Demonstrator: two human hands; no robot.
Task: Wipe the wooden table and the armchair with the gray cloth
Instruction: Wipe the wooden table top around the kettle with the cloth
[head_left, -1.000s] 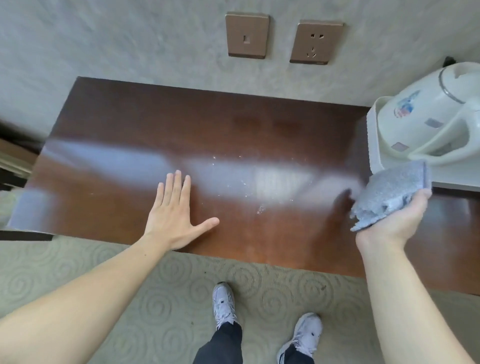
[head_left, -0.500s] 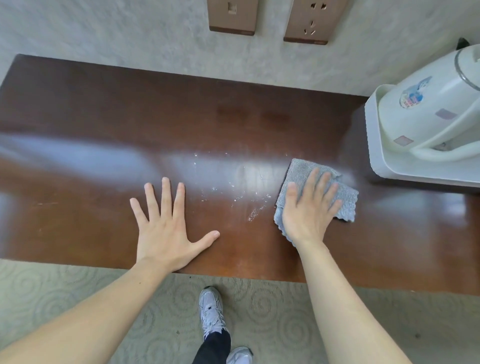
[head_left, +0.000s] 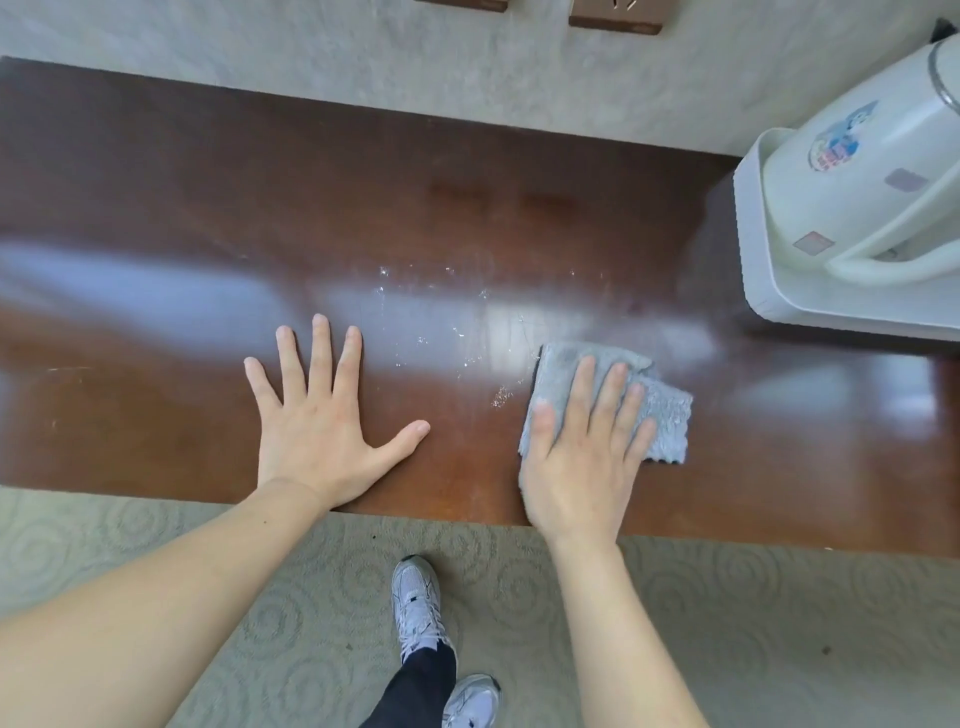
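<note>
Grip: right hand (head_left: 582, 452) lies flat with fingers spread, pressing the gray cloth (head_left: 660, 405) onto the tabletop rather than clutching it; left hand (head_left: 322, 421) is splayed and bare on the wood, holding nothing.
Wooden table (head_left: 156, 182): dark, glossy and hard, set against the wall; a rigid surface that should take firm pressure, and its sheen suggests the cloth will slide easily.
Kettle (head_left: 852, 171): white, standing in a white tray (head_left: 753, 249) at the right end of the table, well apart from the cloth; looks like something to wipe around.
Cloth position: on the near half of the table, right of centre, its far edge and right corner showing beyond the fingers.
Cloth handling: soft, limp, light and folded double; likely to bunch if pushed from one edge, so a flat palm over its middle seems the best hold.
Specks (head_left: 501, 396): pale crumbs or droplets just left of the cloth, scattered further between the two hands; not yet wiped.
Armchair: not in view.
</note>
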